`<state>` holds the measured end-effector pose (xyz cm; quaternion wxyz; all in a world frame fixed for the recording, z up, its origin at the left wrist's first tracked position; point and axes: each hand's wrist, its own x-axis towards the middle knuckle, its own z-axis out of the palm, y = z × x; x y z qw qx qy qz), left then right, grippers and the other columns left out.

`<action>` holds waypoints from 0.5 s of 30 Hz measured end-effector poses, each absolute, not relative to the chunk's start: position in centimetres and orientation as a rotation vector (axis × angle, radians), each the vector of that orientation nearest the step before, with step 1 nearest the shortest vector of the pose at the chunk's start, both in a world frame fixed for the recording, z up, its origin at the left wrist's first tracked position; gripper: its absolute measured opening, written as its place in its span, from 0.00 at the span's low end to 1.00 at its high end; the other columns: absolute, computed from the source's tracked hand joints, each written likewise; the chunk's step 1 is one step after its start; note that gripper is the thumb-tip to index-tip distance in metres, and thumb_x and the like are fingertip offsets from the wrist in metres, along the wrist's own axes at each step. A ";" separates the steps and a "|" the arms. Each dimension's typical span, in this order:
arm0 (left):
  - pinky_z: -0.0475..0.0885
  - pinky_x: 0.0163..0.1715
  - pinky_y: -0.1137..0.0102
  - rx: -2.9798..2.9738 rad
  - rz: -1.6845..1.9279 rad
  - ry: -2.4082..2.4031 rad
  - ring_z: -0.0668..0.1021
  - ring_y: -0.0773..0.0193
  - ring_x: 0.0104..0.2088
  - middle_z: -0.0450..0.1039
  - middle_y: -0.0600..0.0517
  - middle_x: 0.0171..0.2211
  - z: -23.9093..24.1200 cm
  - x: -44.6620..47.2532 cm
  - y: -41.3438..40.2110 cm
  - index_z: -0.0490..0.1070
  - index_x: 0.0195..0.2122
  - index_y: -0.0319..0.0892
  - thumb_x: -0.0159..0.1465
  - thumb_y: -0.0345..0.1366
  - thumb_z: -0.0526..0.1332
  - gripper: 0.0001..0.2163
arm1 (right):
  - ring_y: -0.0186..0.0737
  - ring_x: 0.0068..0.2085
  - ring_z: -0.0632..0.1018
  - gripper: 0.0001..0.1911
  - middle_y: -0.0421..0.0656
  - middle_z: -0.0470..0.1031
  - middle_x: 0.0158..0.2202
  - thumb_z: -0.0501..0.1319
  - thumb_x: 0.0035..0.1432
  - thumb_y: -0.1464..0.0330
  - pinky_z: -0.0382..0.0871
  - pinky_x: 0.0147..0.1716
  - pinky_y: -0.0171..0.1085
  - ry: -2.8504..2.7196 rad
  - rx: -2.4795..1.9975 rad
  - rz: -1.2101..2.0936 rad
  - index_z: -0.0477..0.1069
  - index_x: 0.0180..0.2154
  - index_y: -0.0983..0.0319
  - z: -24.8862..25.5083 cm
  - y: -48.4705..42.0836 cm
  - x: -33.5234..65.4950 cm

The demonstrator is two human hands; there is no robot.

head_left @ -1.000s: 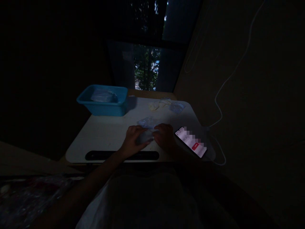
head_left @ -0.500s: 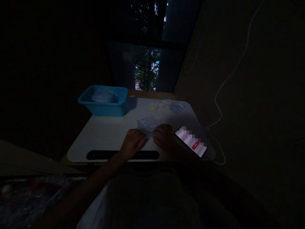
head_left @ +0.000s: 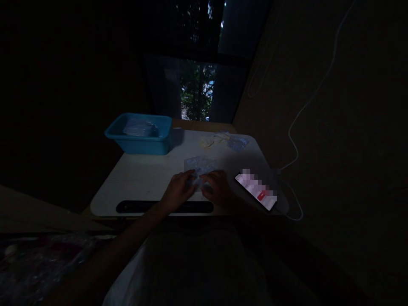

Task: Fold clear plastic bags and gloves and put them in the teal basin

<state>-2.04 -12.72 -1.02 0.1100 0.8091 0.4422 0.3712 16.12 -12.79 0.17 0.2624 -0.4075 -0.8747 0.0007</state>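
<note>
A clear plastic bag point(head_left: 200, 165) lies on the white table between my hands, its near edge partly covered by them. From the left, my left hand point(head_left: 179, 187) grips the bag's near side with curled fingers and thumb. Opposite it, my right hand point(head_left: 216, 186) is closed on the near right part of the bag, its fingers bent inward. The hands are a short gap apart, and the bag shows in that gap. In this dim light I cannot make out whether anything is inside the bag.
A blue basin point(head_left: 146, 146) holding a clear-wrapped pack point(head_left: 138, 127) stands at the table's back left. Pale, crumpled items point(head_left: 207, 141) and another plastic packet point(head_left: 237, 143) lie at the back right. A lit phone point(head_left: 256, 191) with a white cable point(head_left: 301, 208) is at the right.
My hands were pinched at the bag's near edge; now the fingers have shifted and more of the bag shows between them, lying flatter toward me.
</note>
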 end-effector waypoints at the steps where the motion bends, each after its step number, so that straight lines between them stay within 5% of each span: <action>1: 0.67 0.39 0.63 2.385 1.067 1.329 0.74 0.59 0.36 0.73 0.48 0.36 -1.0 -2.0 -12.7 0.61 0.49 0.39 0.55 0.34 0.58 0.20 | 0.42 0.41 0.68 0.16 0.45 0.73 0.37 0.57 0.51 0.68 0.54 0.44 0.43 -2.386 -1.103 0.008 0.68 0.44 0.62 0.1 -12.7 16.1; 15: 0.64 0.38 0.61 2.658 0.852 1.414 0.71 0.56 0.39 0.71 0.46 0.37 -1.4 -2.8 -12.7 0.69 0.40 0.40 0.57 0.35 0.56 0.10 | 0.43 0.46 0.64 0.10 0.44 0.69 0.44 0.57 0.52 0.69 0.53 0.44 0.44 -2.511 -1.039 -0.107 0.73 0.37 0.56 -0.3 -13.0 16.8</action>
